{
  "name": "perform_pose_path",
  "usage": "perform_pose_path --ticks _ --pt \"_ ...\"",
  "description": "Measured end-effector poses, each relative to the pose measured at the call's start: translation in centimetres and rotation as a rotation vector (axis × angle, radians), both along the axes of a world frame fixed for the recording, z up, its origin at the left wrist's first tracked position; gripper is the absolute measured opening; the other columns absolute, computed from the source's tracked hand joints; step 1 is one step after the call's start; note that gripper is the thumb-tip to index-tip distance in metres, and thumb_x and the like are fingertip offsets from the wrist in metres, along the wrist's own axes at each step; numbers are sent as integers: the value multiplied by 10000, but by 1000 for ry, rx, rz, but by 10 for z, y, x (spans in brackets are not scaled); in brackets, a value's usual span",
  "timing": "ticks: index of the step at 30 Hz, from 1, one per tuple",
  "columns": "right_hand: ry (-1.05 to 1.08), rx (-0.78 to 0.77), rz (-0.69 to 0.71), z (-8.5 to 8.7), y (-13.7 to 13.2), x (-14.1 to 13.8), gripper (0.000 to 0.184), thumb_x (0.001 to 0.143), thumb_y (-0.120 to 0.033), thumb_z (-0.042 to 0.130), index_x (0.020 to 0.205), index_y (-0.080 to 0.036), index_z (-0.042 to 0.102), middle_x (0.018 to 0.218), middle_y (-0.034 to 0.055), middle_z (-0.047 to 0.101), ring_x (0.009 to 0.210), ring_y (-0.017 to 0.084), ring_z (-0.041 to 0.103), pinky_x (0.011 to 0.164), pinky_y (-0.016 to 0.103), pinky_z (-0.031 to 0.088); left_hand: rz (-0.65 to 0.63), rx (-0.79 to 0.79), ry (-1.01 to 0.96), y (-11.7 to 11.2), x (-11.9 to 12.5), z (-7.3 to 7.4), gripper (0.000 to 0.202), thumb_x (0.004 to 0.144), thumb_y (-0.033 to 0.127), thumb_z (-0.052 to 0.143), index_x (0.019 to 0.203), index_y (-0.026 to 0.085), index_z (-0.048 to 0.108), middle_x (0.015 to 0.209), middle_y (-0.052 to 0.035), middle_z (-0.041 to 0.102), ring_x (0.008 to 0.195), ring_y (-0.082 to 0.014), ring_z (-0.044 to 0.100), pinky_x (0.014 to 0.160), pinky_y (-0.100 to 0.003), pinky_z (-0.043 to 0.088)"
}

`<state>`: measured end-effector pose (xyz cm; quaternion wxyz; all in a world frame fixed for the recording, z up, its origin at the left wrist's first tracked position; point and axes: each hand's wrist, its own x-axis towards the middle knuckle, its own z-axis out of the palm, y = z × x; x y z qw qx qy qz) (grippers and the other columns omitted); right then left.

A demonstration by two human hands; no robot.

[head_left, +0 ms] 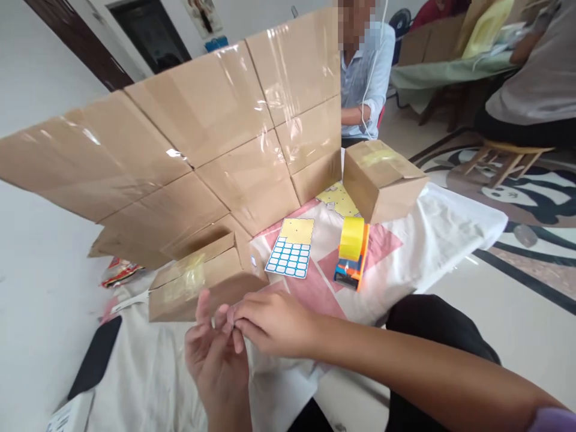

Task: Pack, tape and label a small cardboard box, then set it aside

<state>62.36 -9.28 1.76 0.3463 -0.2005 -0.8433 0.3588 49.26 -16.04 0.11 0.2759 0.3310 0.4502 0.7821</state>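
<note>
My left hand (219, 357) is raised palm up, index finger pointing up, with its other fingers curled in a pinch. My right hand (276, 323) comes in from the right, its thumb and fingers pinched together against the left fingertips. Between the two hands is a small, thin, pale pinkish piece (231, 315), too small to name. Beyond the hands lies a sheet of blue-framed labels (289, 258), with a plain yellowish upper part. Right of it stands an orange and blue tape dispenser (350, 267) with a roll of yellow tape (351, 239).
A taped cardboard box (204, 279) lies just behind my left hand; another cardboard box (382, 180) stands at the right. A tall cardboard partition (216, 126) rises behind them. A black phone (95, 357) lies at left. A person (364, 84) sits beyond the partition, another person (535, 72) far right.
</note>
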Motion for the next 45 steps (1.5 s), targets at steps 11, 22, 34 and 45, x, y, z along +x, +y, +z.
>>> perform_pose_path --ticks 11,22,34,45 --pt "15 -313 -155 -10 32 13 103 958 -258 501 966 -203 588 838 27 672 745 148 612 631 244 388 38 -517 646 38 -8 14 324 807 467 748 998 206 762 941 -49 762 835 -186 697 732 -270 573" --pt "332 -794 -14 -12 49 12 265 954 -225 488 705 -176 565 638 -22 618 529 82 472 578 218 389 125 -436 630 46 11 19 328 858 451 693 1083 217 734 926 -42 734 712 -145 651 662 -254 539" --pt "-234 -140 -327 -41 91 12 228 1003 -268 428 993 -237 654 924 27 695 855 190 626 724 259 370 428 -329 331 37 14 1 293 840 374 719 1067 188 724 977 -63 720 823 -147 640 635 -228 477" --pt "-293 29 -252 -65 114 -15 238 1029 -281 400 1055 -224 630 978 35 718 862 173 642 675 257 324 488 -276 188 30 -1 4 287 762 324 773 998 168 723 749 29 612 557 -53 443 498 -190 352"
